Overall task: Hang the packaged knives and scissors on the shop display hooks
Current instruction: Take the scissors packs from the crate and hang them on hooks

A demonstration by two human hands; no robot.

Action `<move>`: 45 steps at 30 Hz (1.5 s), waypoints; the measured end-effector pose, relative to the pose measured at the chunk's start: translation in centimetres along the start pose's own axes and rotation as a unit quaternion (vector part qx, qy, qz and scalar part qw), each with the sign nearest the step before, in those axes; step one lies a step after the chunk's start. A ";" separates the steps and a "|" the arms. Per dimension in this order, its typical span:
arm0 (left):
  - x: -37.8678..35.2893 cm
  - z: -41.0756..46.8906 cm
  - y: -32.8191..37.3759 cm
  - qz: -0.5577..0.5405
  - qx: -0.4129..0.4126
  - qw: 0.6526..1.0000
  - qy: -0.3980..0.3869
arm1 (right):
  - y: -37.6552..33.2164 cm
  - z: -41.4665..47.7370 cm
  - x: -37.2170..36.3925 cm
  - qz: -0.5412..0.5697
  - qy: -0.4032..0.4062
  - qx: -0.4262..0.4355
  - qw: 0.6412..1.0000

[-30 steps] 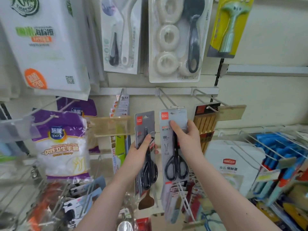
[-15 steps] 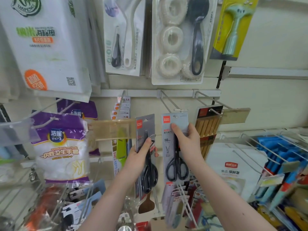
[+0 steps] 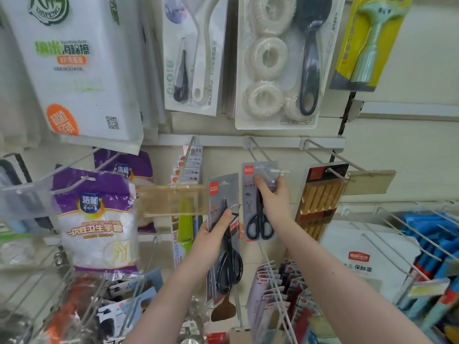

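My right hand (image 3: 272, 202) pinches the scissors card (image 3: 258, 199) up at the middle hook (image 3: 263, 157), my left hand (image 3: 214, 235) clamps a second card (image 3: 223, 234) lower down; both look stiff, light and blade-heavy, so I'd grip near the top.

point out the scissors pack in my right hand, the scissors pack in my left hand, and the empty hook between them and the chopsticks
Right-hand scissors pack (image 3: 258, 219), head view, black handles.
Left-hand scissors pack (image 3: 229, 266), head view, black handles.
Display hook (image 3: 258, 151), head view, wire arm.
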State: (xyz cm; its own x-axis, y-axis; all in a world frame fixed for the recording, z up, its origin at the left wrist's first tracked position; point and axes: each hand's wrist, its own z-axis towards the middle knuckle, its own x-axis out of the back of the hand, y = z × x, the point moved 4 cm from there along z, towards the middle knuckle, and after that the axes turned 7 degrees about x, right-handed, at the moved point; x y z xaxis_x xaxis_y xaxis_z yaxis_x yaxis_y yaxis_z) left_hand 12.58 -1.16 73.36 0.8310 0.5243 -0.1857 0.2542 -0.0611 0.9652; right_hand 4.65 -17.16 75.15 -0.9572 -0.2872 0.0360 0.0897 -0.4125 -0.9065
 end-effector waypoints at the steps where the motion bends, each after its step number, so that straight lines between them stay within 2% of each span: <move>1: 0.0 0.1 0.0 0.003 0.001 1.000 -0.001 | 0.2 0.3 -0.1 0.005 0.001 -0.002 1.000; 8: -0.2 -0.6 0.2 0.016 0.018 1.000 0.013 | 0.0 0.3 -0.1 0.020 0.026 -0.025 0.999; 13: -0.1 -1.4 -0.3 0.014 0.015 0.999 -0.025 | -1.8 -4.4 2.3 -0.025 0.126 0.042 0.991; 15: -0.1 -2.0 -0.5 0.014 0.025 0.999 -0.026 | -2.7 -7.3 2.4 0.014 0.101 0.050 0.993; 17: -0.1 -2.4 -0.8 0.009 0.019 0.999 -0.024 | -3.3 -9.7 1.7 0.041 0.012 0.035 0.998; 19: 0.0 -2.4 -1.4 -0.006 0.009 1.000 -0.028 | -3.1 -11.4 0.9 0.022 -0.078 0.018 0.997; 21: -0.2 -2.7 -1.7 -0.004 0.005 0.999 -0.039 | -2.7 -12.4 0.5 0.003 -0.114 -0.002 0.993; 30: -0.3 -3.9 -2.2 0.007 -0.039 0.995 -0.089 | -2.9 -13.8 1.0 0.030 -0.113 -0.014 0.993; 34: 0.6 -3.9 -2.2 -0.016 -0.028 0.998 -0.060 | -2.7 -13.5 2.4 0.059 -0.036 -0.031 0.997; 37: 1.6 -3.8 -2.3 -0.008 -0.014 0.999 -0.043 | -3.1 -12.0 3.8 0.029 0.012 -0.017 0.999; 45: 1.5 -4.4 -1.8 0.023 -0.037 0.998 -0.045 | -3.2 -9.4 4.5 -0.025 0.000 0.006 1.000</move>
State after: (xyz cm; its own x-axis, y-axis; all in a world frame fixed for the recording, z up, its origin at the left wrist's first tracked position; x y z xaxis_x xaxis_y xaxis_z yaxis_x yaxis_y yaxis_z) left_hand 11.16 3.50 72.18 0.8832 0.4433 -0.1531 0.1797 -0.0183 0.9835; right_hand -2.51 -9.00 74.25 -0.9607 -0.2658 0.0799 0.0459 -0.4363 -0.8986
